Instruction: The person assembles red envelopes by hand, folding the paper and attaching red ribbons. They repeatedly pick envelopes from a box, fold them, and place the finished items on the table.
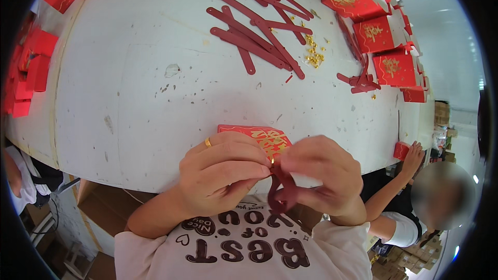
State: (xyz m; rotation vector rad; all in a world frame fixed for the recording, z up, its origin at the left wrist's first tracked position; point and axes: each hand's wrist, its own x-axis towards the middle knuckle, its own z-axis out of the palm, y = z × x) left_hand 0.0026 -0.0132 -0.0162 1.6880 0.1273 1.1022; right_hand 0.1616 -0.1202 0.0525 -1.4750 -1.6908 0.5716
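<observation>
Close in front of my chest, both hands meet over a dark red strap (pixel 280 205) that is bent into a loop. My left hand (pixel 223 171) is closed, its thumb and fingertips pinched at a small gold fastener (pixel 272 161) by the strap's end. The strap is gripped by my right hand (pixel 327 173), whose fingers are slightly blurred. Just beyond the hands a red gift box (pixel 238 129) with gold lettering lies at the table's near edge, partly hidden by them. Whether the fastener passes through the strap cannot be made out.
Loose dark red straps (pixel 249 41) lie crossed at the far middle, beside scattered gold fasteners (pixel 314 57). Red boxes (pixel 371 33) line the right side; more red boxes (pixel 39 67) stand at left. At right a co-worker's hand (pixel 413 156) touches a small red box (pixel 401 150).
</observation>
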